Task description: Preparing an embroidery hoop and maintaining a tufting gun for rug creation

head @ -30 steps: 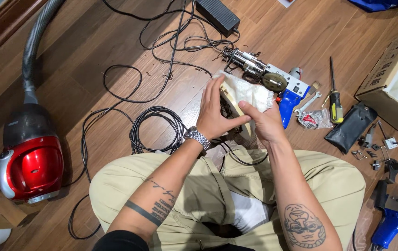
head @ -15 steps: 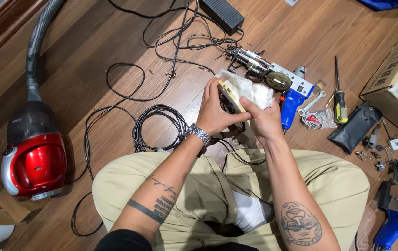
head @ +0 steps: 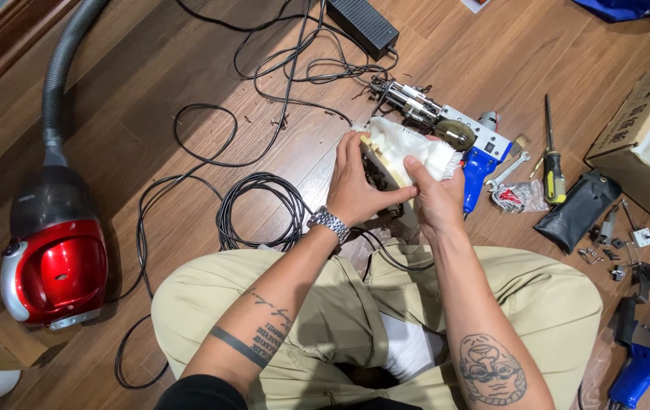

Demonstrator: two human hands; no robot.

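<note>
Head view looks down on a person sitting cross-legged on a wooden floor, both forearms reaching out over khaki-clad knees. The left hand, with a metal wristwatch on its wrist, is curled around a small cream-coloured device with a dark inner part, fingers wrapped over its left side and thumb lying across the lower edge. The right hand is closed on the same device from the 3 o'clock side, its forefinger pressing a white cloth against the top. The device and cloth sit at the centre of the frame, lifted off the floor just beyond the knees.

Just past the hands, at 1 o'clock, lies a blue and white power tool with a metal front end. At 3 o'clock from it are a small spanner, a screwdriver with a black and yellow handle, a clear bag of small parts and a black pouch. A cardboard box stands at the right edge, with loose metal bits near it and a second blue tool at 4 o'clock. A coil of black cable lies at 9 o'clock of the hands, more cable runs up to a black power brick at 12 o'clock, and a red vacuum cleaner sits at the far left.
</note>
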